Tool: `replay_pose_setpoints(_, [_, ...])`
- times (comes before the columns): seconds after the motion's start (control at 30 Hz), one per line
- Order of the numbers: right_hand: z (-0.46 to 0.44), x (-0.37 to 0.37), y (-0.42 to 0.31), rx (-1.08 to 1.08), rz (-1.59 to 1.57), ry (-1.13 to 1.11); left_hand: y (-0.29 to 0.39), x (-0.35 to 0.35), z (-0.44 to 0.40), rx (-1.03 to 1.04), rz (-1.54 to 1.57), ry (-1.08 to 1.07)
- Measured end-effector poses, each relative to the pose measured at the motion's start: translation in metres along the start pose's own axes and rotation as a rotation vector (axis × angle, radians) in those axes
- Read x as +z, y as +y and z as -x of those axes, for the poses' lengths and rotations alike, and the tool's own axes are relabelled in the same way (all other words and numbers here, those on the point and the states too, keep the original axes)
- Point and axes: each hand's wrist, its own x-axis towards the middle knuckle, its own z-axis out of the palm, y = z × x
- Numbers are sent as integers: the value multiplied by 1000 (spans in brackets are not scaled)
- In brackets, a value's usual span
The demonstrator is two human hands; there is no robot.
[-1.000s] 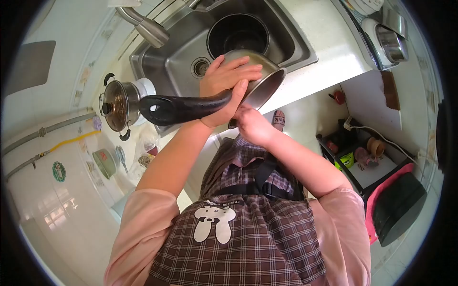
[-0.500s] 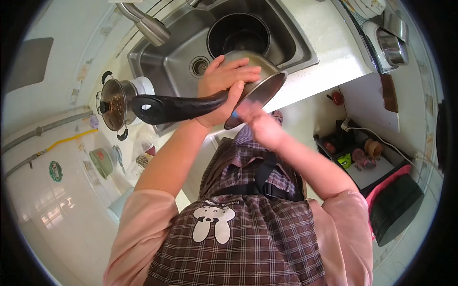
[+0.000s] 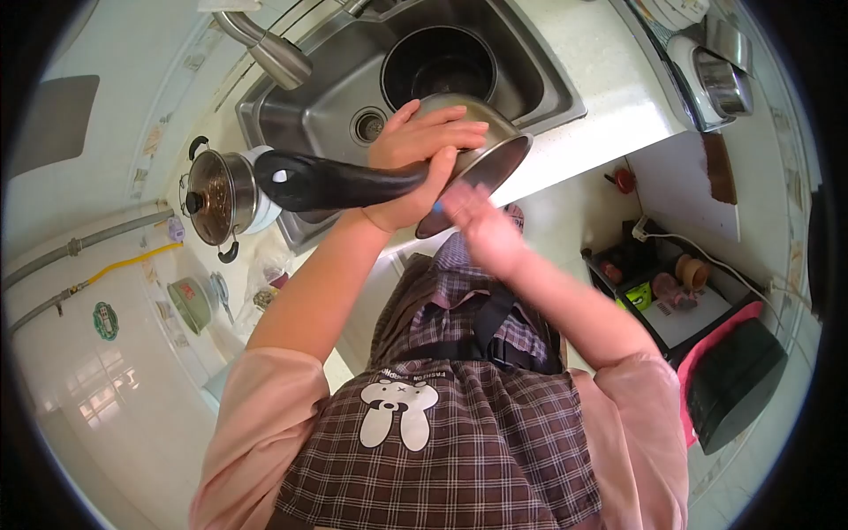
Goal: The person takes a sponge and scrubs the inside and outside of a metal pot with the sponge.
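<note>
Your left hand (image 3: 422, 150) clasps the tilted pan (image 3: 496, 168) from outside, seemingly steadying its open side toward your blurred right hand (image 3: 486, 231); whether that one grips anything, I cannot tell. Beyond, the sink (image 3: 329, 132) holds a dark pot (image 3: 439, 64).

Head-worn view faces down; edges perhaps warped.

Open pot (image 3: 439, 64) in sink (image 3: 325, 119), behind pan (image 3: 493, 165), right of drain (image 3: 368, 126); lidded pot (image 3: 216, 196) left of sink.
</note>
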Motion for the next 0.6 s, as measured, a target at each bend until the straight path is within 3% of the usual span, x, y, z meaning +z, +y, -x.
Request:
replay_pose_setpoints(0.03, [-2, 0, 19, 18, 371, -32, 3, 1, -1, 3, -12, -23])
replay_pose_setpoints(0.1, [-9, -35, 40, 74, 593, -202, 6, 4, -3, -8, -28, -46])
replay_pose_setpoints(0.2, [-5, -30, 52, 63, 757, 15, 5, 4, -7, -18, 11, -31])
replay_pose_setpoints(0.3, [-3, -15, 16, 67, 377, -136, 3, 4, -4, -31, 13, -13])
replay_pose_setpoints(0.37, [1, -24, -22, 51, -275, -117, 3, 5, -6, -32, 9, -17])
replay_pose_setpoints(0.4, [1, -16, -21, 44, -324, -107, 3, 5, -6, -35, 8, -17])
replay_pose_setpoints(0.53, [0, -31, 34, 59, 970, -198, 2, 6, -7, -60, 11, -20])
replay_pose_setpoints(0.6, [4, -46, 45, 96, 975, -187, 4, 11, -12, -55, 3, -27])
